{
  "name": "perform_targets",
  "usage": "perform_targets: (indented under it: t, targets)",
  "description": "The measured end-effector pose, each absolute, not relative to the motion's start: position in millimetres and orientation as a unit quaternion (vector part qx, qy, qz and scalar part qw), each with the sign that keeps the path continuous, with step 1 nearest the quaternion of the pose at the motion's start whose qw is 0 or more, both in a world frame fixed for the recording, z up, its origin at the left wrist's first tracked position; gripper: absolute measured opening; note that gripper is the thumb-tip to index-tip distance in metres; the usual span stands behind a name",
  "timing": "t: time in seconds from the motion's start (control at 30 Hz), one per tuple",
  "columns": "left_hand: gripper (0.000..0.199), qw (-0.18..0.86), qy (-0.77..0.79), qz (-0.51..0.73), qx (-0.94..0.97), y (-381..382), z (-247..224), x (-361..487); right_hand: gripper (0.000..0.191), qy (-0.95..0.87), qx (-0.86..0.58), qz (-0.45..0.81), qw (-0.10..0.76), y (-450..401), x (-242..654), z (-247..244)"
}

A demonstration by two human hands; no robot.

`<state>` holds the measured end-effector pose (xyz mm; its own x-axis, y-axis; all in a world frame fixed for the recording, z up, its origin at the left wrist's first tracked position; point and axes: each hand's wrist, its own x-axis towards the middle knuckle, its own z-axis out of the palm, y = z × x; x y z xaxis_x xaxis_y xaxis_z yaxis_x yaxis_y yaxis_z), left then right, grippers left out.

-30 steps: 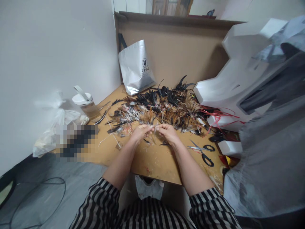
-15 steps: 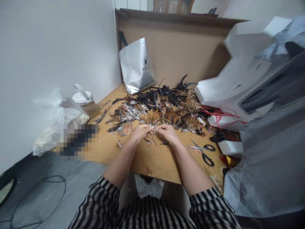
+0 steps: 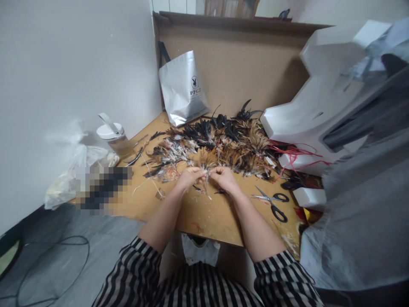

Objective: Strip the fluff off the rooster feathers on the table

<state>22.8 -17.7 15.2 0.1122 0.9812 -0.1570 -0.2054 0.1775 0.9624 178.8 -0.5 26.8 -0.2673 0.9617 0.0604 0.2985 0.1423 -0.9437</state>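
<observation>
Both my hands meet over the wooden table, close to a wide pile of feathers in brown, black and white. My left hand is closed, its fingertips pinching a small feather whose thin end hangs downward. My right hand is closed too, pinching at the same feather from the other side. Brown feathers fan out just beyond my fingertips; whether they belong to what I hold, I cannot tell. Black-handled scissors lie part-open to the right of my right forearm.
A silver bag stands at the back against a cardboard wall. At left are a white-lidded bottle and a plastic bag. Red string and white foam pieces border the right side. Feather scraps litter the tabletop.
My hands stay in nearly the same place, pinched together. The feather's lower end between them has shifted slightly. Scissors and pile look unmoved.
</observation>
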Motion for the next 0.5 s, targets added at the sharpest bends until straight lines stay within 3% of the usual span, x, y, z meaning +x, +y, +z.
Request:
perform_targets:
  t: [0.5]
  targets:
    - [0.034, 0.584, 0.477, 0.48, 0.447, -17.5, 13.1, 24.1, 0.019, -0.7, -0.473, 0.393, 0.364, -4.2, 175.4, 30.8]
